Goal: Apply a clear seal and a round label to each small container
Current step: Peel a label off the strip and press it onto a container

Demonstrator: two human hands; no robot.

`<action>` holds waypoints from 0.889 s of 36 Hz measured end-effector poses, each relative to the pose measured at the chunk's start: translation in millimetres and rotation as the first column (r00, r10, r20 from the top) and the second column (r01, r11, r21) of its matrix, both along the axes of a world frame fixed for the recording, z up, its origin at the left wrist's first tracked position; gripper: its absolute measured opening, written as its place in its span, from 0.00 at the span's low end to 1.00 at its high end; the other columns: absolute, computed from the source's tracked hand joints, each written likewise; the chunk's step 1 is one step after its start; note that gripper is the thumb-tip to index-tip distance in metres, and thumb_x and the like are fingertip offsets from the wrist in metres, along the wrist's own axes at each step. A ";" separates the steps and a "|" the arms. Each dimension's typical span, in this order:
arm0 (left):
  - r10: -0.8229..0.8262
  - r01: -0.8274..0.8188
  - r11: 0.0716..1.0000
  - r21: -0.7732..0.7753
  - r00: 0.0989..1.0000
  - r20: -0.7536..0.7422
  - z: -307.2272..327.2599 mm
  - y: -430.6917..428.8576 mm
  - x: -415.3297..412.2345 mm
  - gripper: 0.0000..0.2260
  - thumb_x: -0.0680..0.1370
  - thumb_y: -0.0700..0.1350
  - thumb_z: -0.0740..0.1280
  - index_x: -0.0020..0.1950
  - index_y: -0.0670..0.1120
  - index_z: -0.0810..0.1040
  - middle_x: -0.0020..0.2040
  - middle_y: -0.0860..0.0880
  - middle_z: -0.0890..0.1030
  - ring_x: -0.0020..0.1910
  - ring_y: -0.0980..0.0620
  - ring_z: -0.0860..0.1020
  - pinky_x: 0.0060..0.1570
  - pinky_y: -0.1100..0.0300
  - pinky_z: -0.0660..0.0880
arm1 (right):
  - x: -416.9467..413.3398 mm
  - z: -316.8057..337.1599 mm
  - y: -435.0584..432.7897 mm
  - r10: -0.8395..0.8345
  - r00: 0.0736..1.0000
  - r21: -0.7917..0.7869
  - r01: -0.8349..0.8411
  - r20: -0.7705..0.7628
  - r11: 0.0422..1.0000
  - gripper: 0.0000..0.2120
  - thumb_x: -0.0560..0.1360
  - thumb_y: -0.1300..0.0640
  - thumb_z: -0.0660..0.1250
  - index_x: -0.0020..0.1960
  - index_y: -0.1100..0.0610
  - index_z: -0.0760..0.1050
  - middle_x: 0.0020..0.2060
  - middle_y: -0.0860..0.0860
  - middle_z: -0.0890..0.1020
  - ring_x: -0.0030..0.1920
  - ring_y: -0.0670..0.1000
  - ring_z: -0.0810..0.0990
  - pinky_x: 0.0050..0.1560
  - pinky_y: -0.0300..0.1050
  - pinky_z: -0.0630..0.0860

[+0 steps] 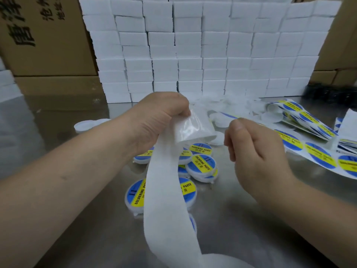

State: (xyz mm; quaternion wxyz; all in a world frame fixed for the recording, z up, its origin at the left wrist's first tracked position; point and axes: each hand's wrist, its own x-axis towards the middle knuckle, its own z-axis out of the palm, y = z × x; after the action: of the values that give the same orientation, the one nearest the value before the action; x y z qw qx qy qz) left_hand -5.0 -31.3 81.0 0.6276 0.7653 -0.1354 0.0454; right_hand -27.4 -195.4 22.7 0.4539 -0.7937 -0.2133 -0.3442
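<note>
Gripping the top of a long white seal strip [164, 190] in the middle of the frame, the left hand [154, 120] curls its fingers tight around it. The strip hangs down to the bottom edge. Just to the right, the right hand [257, 149] has curled fingers, thumb on first finger; I cannot tell if it pinches anything. Small labelled containers [202, 165] lie on the metal table [251, 229] under the hands. Round label sheets [309, 151] lie at the right.
</note>
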 end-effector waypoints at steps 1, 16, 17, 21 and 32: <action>0.009 -0.009 0.999 0.035 1.000 0.018 0.8 0.6 0.2 0.01 0.58 0.43 0.63 0.28 0.48 0.73 0.33 0.46 0.70 0.40 0.47 0.66 0.44 0.52 0.60 | 3.5 -0.7 0.6 -0.017 0.994 0.034 0.021 -0.108 0.999 0.25 0.71 0.39 0.48 0.33 0.59 0.68 0.28 0.53 0.73 0.30 0.50 0.70 0.34 0.50 0.68; -0.134 -0.250 0.659 0.709 0.889 0.439 1.0 -10.3 -18.5 0.13 0.72 0.39 0.60 0.43 0.58 0.77 0.36 0.60 0.76 0.36 0.65 0.70 0.33 0.77 0.63 | 21.4 8.5 -2.8 0.364 0.843 0.737 0.054 -0.396 0.674 0.13 0.77 0.47 0.60 0.41 0.54 0.75 0.25 0.44 0.77 0.25 0.43 0.75 0.26 0.34 0.72; -0.180 -0.341 0.535 0.773 0.848 0.498 -0.5 -11.7 -17.8 0.16 0.73 0.39 0.59 0.49 0.59 0.77 0.36 0.59 0.73 0.40 0.62 0.68 0.36 0.74 0.63 | 22.1 8.1 -3.4 0.366 0.844 0.745 0.057 -0.392 0.665 0.12 0.77 0.47 0.60 0.42 0.54 0.75 0.26 0.44 0.78 0.26 0.43 0.76 0.27 0.35 0.73; -0.427 -0.525 0.116 0.843 0.740 0.520 -8.5 -22.0 -16.5 0.16 0.74 0.40 0.60 0.58 0.55 0.74 0.47 0.53 0.78 0.50 0.48 0.73 0.55 0.57 0.65 | 26.9 6.2 -6.5 0.332 0.845 0.748 0.114 -0.420 0.654 0.11 0.76 0.45 0.61 0.42 0.50 0.75 0.34 0.46 0.79 0.33 0.44 0.77 0.34 0.38 0.72; -0.526 -0.614 0.199 0.764 0.591 0.611 -10.0 -28.5 -39.5 0.12 0.64 0.36 0.63 0.38 0.50 0.82 0.36 0.53 0.83 0.44 0.49 0.81 0.58 0.46 0.71 | 29.4 2.6 -4.1 0.267 0.772 0.597 0.175 -0.576 0.783 0.13 0.75 0.49 0.64 0.36 0.56 0.71 0.29 0.50 0.74 0.27 0.47 0.73 0.30 0.40 0.70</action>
State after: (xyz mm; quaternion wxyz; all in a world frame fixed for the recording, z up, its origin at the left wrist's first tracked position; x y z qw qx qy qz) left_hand -44.5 -59.8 71.0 -0.1513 0.8627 -0.3701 0.3098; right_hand 2.0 -199.5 25.4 0.7417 -0.6616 0.0567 -0.0949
